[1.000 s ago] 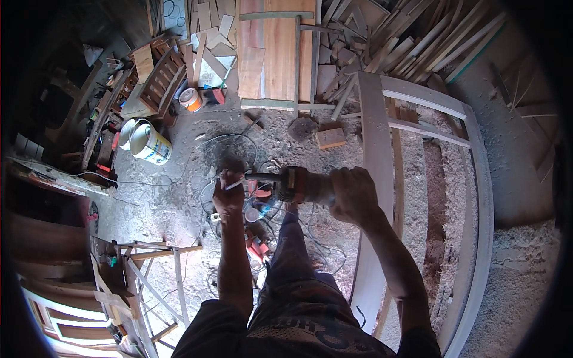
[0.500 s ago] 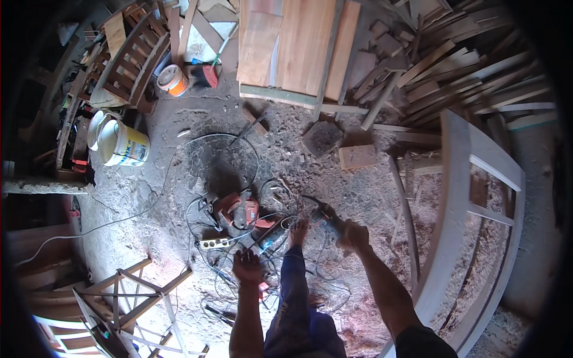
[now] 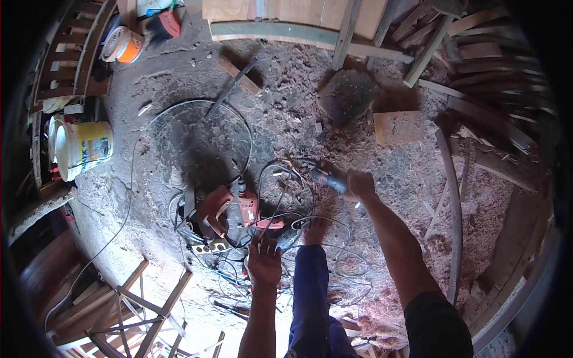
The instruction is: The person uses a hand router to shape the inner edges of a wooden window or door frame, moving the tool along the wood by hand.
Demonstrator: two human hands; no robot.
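Note:
A blue-grey corded power tool (image 3: 329,178) is gripped by its body in my right hand (image 3: 360,187), above the floor; its exact kind is unclear. My left hand (image 3: 264,262) is palm up with its fingers stretched out, over loose cables and near a power strip (image 3: 210,247). Just beyond it lie a red drill (image 3: 249,209) and a bulkier red power tool (image 3: 213,210). Another blue-grey tool (image 3: 289,237) rests between my left hand and my bare foot (image 3: 315,231), partly covered by cables.
Tangled cables (image 3: 340,238) surround my foot. A wood block (image 3: 398,127) and a dark slab (image 3: 348,95) lie ahead. Buckets (image 3: 85,149) stand at left, wooden frames (image 3: 134,310) at lower left. A long curved stick (image 3: 452,221) and stacked lumber (image 3: 495,65) occupy the right.
The view has shifted lower and closer to the floor. My right hand has carried the power tool up and away from my foot. My left hand stays over the cables, fingers spread.

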